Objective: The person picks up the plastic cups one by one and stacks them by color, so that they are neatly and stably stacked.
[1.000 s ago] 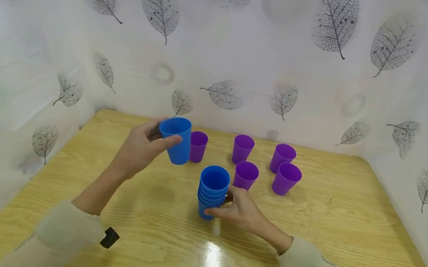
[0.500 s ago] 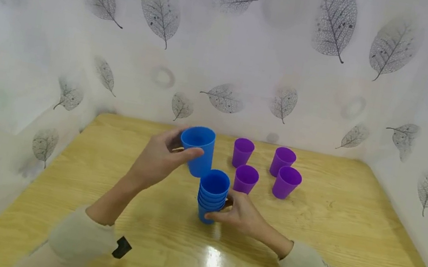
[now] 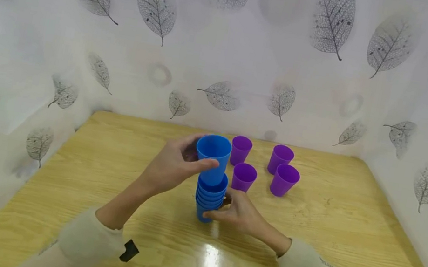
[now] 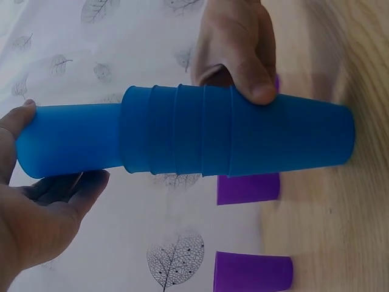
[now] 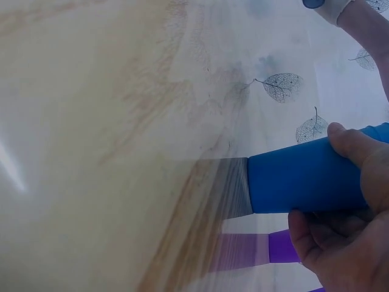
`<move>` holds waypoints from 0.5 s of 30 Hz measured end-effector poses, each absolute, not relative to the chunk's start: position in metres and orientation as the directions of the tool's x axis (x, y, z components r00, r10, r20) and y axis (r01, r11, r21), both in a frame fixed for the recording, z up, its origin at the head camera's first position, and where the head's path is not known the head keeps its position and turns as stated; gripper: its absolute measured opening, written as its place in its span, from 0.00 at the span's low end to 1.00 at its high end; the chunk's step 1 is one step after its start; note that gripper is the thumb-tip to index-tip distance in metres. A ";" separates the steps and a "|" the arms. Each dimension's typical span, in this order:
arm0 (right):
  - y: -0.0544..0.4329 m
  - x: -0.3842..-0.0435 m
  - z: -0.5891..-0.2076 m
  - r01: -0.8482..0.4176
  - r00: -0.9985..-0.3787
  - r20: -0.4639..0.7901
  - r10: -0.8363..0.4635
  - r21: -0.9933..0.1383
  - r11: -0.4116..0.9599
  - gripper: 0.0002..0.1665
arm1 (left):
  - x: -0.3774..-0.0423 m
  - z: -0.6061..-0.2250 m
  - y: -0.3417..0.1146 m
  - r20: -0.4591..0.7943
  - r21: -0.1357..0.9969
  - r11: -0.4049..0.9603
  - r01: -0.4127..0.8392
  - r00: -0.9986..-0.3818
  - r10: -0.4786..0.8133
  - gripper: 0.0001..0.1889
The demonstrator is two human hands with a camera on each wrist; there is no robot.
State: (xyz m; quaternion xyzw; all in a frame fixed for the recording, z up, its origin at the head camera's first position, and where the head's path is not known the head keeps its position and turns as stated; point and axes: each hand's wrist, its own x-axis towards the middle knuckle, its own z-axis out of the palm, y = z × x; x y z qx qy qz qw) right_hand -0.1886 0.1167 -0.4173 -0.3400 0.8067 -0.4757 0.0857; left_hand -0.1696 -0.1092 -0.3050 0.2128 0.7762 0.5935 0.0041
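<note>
One blue cup (image 3: 214, 172) is held roughly upright, pinched in the left grip (image 3: 172, 164), its base at the mouth of a blue stack (image 3: 209, 197); depth of entry cannot be told. The stack, upright on the wooden surface (image 3: 307, 239), is clasped by the right grip (image 3: 241, 211). Four purple cups (image 3: 284, 183) are seen beyond, toward the right.
</note>
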 end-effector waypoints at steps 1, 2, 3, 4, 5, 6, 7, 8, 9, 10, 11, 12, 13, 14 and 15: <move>0.117 -0.188 -0.418 -0.465 -0.754 0.184 -0.631 -0.828 0.314 0.32 | -0.169 -0.306 -0.108 0.244 0.922 0.208 0.327 -0.907 0.343 0.30; 0.117 -0.188 -0.418 -0.466 -0.753 0.186 -0.631 -0.827 0.313 0.32 | -0.169 -0.308 -0.107 0.242 0.921 0.212 0.327 -0.906 0.348 0.29; 0.117 -0.188 -0.418 -0.468 -0.753 0.188 -0.630 -0.827 0.312 0.33 | -0.168 -0.309 -0.107 0.239 0.921 0.214 0.326 -0.905 0.353 0.30; 0.116 -0.188 -0.418 -0.469 -0.753 0.189 -0.630 -0.826 0.312 0.33 | -0.168 -0.310 -0.107 0.237 0.920 0.216 0.326 -0.904 0.355 0.30; 0.116 -0.188 -0.419 -0.470 -0.754 0.191 -0.629 -0.826 0.313 0.32 | -0.168 -0.312 -0.107 0.233 0.920 0.222 0.324 -0.906 0.354 0.30; 0.116 -0.188 -0.419 -0.472 -0.753 0.193 -0.629 -0.825 0.313 0.32 | -0.167 -0.313 -0.107 0.231 0.919 0.227 0.323 -0.906 0.353 0.30; 0.116 -0.188 -0.419 -0.473 -0.754 0.193 -0.628 -0.823 0.315 0.32 | -0.166 -0.313 -0.107 0.228 0.919 0.229 0.319 -0.908 0.352 0.30; 0.116 -0.188 -0.419 -0.474 -0.754 0.195 -0.627 -0.822 0.314 0.32 | -0.166 -0.314 -0.107 0.222 0.921 0.231 0.314 -0.909 0.352 0.31; 0.115 -0.188 -0.419 -0.474 -0.754 0.196 -0.627 -0.822 0.315 0.32 | -0.166 -0.315 -0.107 0.220 0.922 0.230 0.312 -0.909 0.353 0.31; 0.115 -0.188 -0.419 -0.474 -0.755 0.196 -0.626 -0.822 0.315 0.32 | -0.165 -0.316 -0.108 0.219 0.922 0.230 0.312 -0.909 0.354 0.32; 0.115 -0.188 -0.419 -0.474 -0.756 0.196 -0.625 -0.822 0.315 0.32 | -0.165 -0.317 -0.108 0.219 0.921 0.231 0.313 -0.908 0.356 0.32; 0.115 -0.188 -0.419 -0.474 -0.756 0.197 -0.624 -0.822 0.316 0.32 | -0.166 -0.318 -0.108 0.220 0.921 0.232 0.314 -0.908 0.357 0.32; 0.115 -0.188 -0.419 -0.475 -0.757 0.197 -0.623 -0.821 0.317 0.32 | -0.166 -0.318 -0.109 0.220 0.921 0.230 0.314 -0.907 0.358 0.32; 0.115 -0.188 -0.419 -0.475 -0.757 0.197 -0.623 -0.821 0.318 0.32 | -0.166 -0.319 -0.109 0.221 0.921 0.228 0.314 -0.907 0.358 0.33; 0.115 -0.188 -0.419 -0.476 -0.757 0.197 -0.623 -0.820 0.319 0.32 | -0.165 -0.319 -0.109 0.221 0.921 0.227 0.315 -0.907 0.359 0.33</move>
